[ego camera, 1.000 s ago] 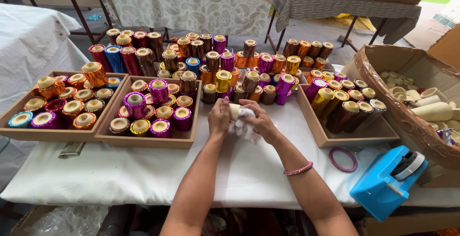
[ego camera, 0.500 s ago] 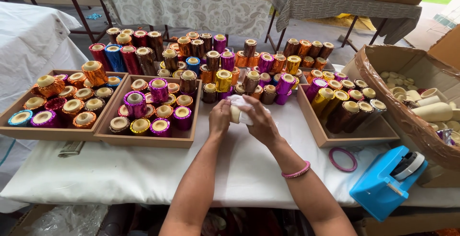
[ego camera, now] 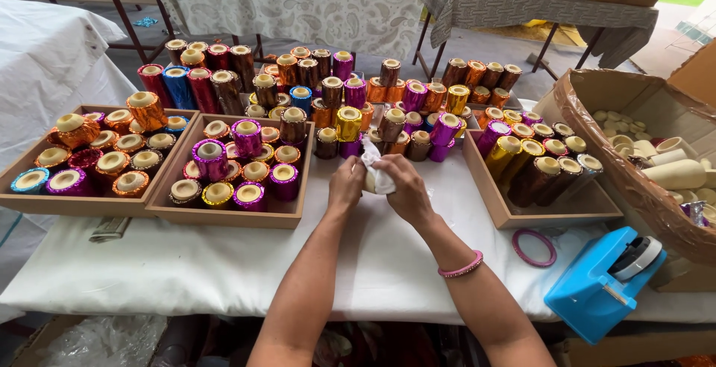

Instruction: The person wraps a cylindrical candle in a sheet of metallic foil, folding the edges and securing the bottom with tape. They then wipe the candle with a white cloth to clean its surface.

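Note:
My left hand (ego camera: 345, 186) and my right hand (ego camera: 404, 186) meet over the middle of the white-covered table (ego camera: 224, 262). Between them they hold a small pale cylinder wrapped in a white cloth (ego camera: 379, 173); the cylinder is mostly hidden. A pink bangle (ego camera: 461, 266) sits on my right wrist. Just beyond the hands stand several shiny foil-covered cylinders (ego camera: 348, 123) in gold, purple, orange, blue and red.
Two shallow wooden trays (ego camera: 224, 214) (ego camera: 74, 204) of foil-covered cylinders lie at left, a third tray (ego camera: 552, 210) at right. A basket (ego camera: 597, 151) of bare pale cylinders stands far right. A blue tape dispenser (ego camera: 600, 285) and a loose pink ring (ego camera: 534, 248) lie near the front right.
Both hands stay in the same place and keep working the white cloth around the small cylinder; the cloth's shape has shifted slightly.

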